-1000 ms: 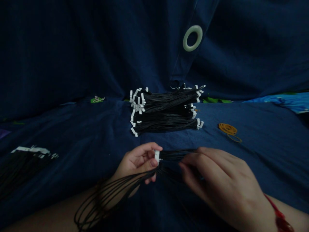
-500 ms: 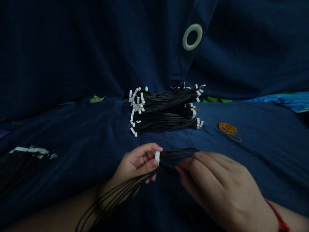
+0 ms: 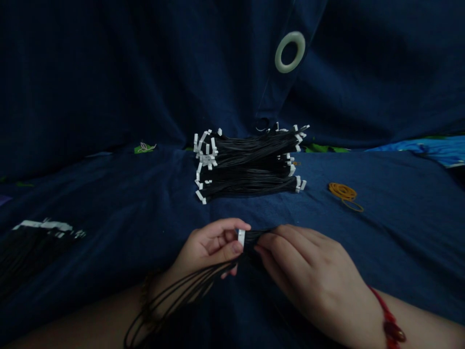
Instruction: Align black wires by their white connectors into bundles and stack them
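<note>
- Right hand (image 3: 308,271) has slid in toward left hand (image 3: 209,247) since the earlier frame; the gap between them is now narrow, and the held wires show only as a short stretch.
- Left hand grasps a white connector (image 3: 241,237), pinched between thumb and fingers, with the connector standing up just past the fingertips.
- Black wires (image 3: 258,236) run from the connector toward right hand. Their loose lengths (image 3: 174,295) fall in loops past the left wrist and down toward the bottom of the view.
- Right hand's fingers (image 3: 279,237) lie curled over the wires just beside the connector. Its thumb is hidden, so I cannot tell whether it is pinching them or only resting on them.
- A red cord with a dark red bead (image 3: 390,330) circles the right wrist.
- Ahead of the hands, a stack of wire bundles (image 3: 249,165) lies on a dark blue cloth (image 3: 119,203), white connectors at both ends.
- Ahead and to the right of right hand, a small heap of orange rubber bands (image 3: 343,194) lies on the cloth, well apart from the stack.
- Left of left hand lies another bundle of black wires (image 3: 32,252), white connectors along its upper edge.
- Far ahead, a dark blue curtain with a pale ring (image 3: 289,52) hangs behind the stack.
</note>
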The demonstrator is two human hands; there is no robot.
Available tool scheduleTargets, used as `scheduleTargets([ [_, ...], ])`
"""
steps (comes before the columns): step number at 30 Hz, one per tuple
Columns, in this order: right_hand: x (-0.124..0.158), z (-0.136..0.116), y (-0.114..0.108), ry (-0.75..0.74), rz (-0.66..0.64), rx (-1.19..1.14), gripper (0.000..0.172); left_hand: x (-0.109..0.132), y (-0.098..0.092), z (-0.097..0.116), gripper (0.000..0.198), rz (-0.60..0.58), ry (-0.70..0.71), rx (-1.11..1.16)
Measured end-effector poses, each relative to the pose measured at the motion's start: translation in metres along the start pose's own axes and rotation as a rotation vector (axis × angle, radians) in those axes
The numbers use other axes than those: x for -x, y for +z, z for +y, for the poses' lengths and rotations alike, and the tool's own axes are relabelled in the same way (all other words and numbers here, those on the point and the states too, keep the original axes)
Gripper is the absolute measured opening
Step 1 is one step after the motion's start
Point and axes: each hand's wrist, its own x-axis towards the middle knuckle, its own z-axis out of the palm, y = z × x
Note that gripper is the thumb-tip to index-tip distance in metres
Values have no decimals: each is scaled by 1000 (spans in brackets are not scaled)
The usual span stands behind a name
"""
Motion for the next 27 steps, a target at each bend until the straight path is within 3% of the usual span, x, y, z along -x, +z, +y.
scheduleTargets([
  [4,-3,5,-3,-4,-12,16,10,-4,-2,0,27,18,-31,-43],
  [11,-8,15,-38,107,65,268,14,-11,-4,6,29,183,-27,30],
  [13,-6,11,-41,140,-80,178,14,-10,-4,8,29,203,-22,33],
  [16,-5,4,-32,238,-467,-15,19,-9,-3,9,29,215,-16,38],
  [18,-7,1,-22,302,-576,-127,21,-8,-2,7,31,206,-9,53],
  [23,-14,3,-5,341,-467,-402,22,-6,-1,2,25,152,27,-5],
  [27,-14,1,-4,365,-417,-460,19,-5,0,2,27,139,29,-22],
])
